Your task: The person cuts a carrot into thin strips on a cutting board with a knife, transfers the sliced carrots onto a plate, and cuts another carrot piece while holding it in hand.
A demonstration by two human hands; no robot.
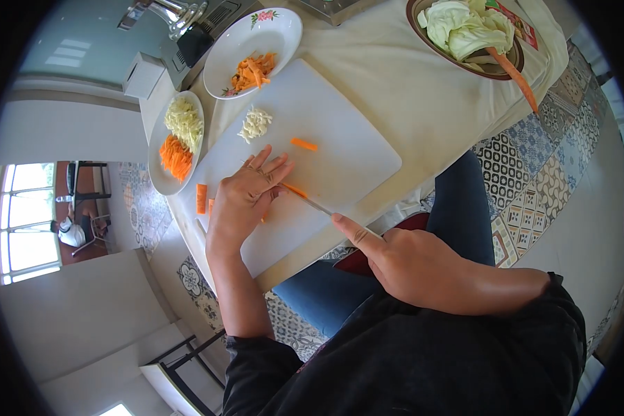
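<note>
My left hand [246, 192] rests on the white cutting board [353, 149] with its fingers spread and its thumb beside the knife's tip. My right hand [412, 267] is closed around the handle of a knife [317, 206], index finger stretched along its top. A thin carrot strip [296, 190] lies at the blade near my left thumb. Farther up the board are another carrot piece [304, 144] and a small pile of chopped white pieces [255, 125]. A carrot chunk [201, 199] sits left of my left hand, with more orange pieces partly hidden under it.
A flowered white bowl [290, 33] holds orange peelings. An oval plate [157, 173] carries shredded carrot and pale green shreds. At the upper right, a brown-rimmed bowl [416, 29] holds cabbage and a carrot. Metal equipment stands at the table's far edge. A person [71, 231] sits far off at left.
</note>
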